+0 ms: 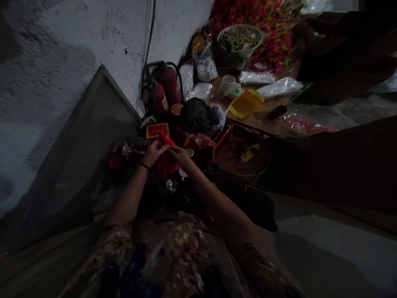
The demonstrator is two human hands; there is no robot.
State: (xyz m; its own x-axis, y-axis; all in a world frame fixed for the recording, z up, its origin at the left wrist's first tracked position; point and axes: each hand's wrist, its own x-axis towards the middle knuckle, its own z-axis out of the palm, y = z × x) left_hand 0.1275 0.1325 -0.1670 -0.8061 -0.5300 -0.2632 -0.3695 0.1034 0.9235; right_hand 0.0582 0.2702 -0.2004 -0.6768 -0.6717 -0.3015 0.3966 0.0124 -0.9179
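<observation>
Red wrapper (167, 163) | left hand (154, 152) grip pinching; right hand (180, 155) grip pinching

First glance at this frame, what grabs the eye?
Centre frame, the left hand and right hand meet on a bright red piece, the most vivid thing in the dim foreground. Behind them, two red fire extinguishers stand against the white wall. At upper right, a wooden table carries a yellow container, a bowl and a heap of red and multicoloured bits.
</observation>
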